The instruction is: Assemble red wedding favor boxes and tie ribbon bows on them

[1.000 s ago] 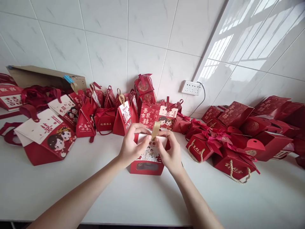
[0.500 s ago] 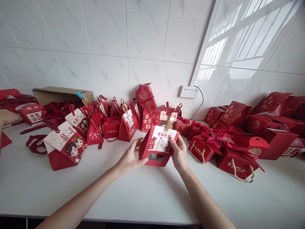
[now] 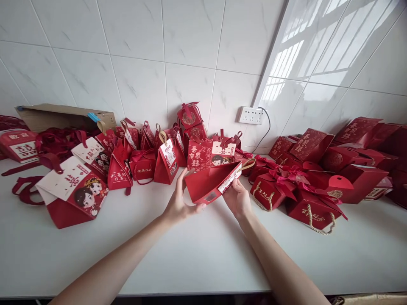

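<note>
Between my two hands a red gift box (image 3: pixel 203 182) is held tilted above the white table, its plain red side turned up and its white printed flap with a gold ribbon loop pointing right. My left hand (image 3: pixel 179 201) grips the box's left end, thumb along the lower edge. From below and the right, my right hand (image 3: pixel 238 199) holds it near the printed flap, fingers partly hidden under it. Just behind stand a red box with a gold loop (image 3: pixel 167 163) and a box printed with cartoon figures (image 3: pixel 222 152).
Two red boxes with rope handles (image 3: pixel 314 214) stand at the right, before a pile of red boxes (image 3: pixel 343 156). At left are a large cartoon-printed box (image 3: pixel 74 195), dark red ribbons (image 3: pixel 62 144) and a cardboard carton (image 3: pixel 63 118). A socket strip (image 3: pixel 250 115) is on the tiled wall.
The held box has been tipped over, from upright with its printed front facing me to lying on a slant. The other person's hand at far left has gone out of view.
</note>
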The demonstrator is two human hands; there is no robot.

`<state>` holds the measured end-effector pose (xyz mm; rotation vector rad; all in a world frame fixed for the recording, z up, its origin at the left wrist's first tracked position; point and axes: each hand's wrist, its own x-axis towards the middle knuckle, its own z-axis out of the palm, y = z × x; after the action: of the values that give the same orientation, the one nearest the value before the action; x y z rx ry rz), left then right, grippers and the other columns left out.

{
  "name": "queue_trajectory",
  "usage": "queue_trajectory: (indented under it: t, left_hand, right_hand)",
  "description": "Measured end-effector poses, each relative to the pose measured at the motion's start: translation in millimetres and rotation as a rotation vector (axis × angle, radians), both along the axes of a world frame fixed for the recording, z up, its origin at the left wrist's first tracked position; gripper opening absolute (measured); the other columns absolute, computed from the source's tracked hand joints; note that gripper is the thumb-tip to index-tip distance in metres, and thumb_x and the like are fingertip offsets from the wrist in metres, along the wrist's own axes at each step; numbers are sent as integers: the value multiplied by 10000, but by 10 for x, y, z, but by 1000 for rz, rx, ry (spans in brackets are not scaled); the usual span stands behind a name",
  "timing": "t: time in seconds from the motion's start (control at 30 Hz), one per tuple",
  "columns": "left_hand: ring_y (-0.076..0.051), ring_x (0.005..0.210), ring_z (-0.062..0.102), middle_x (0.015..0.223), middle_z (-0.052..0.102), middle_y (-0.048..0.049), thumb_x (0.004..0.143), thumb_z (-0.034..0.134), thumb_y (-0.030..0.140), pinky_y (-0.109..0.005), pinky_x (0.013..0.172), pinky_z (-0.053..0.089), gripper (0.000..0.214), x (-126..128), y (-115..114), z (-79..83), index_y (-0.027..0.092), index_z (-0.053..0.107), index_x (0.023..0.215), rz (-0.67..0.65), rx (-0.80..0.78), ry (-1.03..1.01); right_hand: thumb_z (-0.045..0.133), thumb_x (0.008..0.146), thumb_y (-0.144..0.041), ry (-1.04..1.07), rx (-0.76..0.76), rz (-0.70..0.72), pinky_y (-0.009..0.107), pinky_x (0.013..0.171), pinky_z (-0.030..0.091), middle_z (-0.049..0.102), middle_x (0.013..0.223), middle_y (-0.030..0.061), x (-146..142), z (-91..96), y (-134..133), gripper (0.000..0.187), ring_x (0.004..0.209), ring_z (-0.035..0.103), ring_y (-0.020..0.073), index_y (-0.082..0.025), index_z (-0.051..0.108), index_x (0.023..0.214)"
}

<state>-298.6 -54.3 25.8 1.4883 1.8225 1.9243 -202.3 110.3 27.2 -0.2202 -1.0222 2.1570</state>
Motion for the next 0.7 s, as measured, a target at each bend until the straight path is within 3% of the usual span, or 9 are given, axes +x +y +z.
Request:
queue_trajectory:
  t: [0.17,0.33,0.5,0.6,0.7]
  left_hand:
    - [-295,1286,465,1460,379,-170,613,783,399,-429,1034,438,825,-5,18,15,231,347,1293,-25,-47,70]
    - [-297,1323,426,1412,447,-178,598,799,393,-421,1061,414,841,-7,3,-2,210,348,1284,5,2,183]
    - [-295,1268,487,1342,513,-166,585,803,377,-409,1038,439,840,14,-17,15,208,366,1283,16,17,244]
    - [-280,1151,576,1231,590,-141,590,777,433,-387,945,500,746,6,-7,57,199,430,1208,51,38,103]
    - [-250,997,643,1067,658,-103,614,718,551,-344,820,542,642,-52,22,99,185,508,1098,74,88,-177]
  right_hand:
    - [587,717,-276,12,60,4,400,881,501,665,1028,-15,34,17,41,232,964,611,197,-288,607,949]
    - [555,669,-235,-17,54,53,400,858,502,662,1010,6,52,-2,68,234,930,606,213,-272,616,892]
    - [566,637,-217,-20,6,77,406,814,514,675,1005,23,55,32,23,234,941,607,241,-265,634,855]
    - [600,698,-270,-17,-75,90,342,787,520,689,987,-8,73,67,-15,189,900,622,199,-271,652,880]
    - [644,745,-356,-50,-95,152,300,751,516,700,961,-19,98,96,-55,227,858,627,171,-265,663,951]
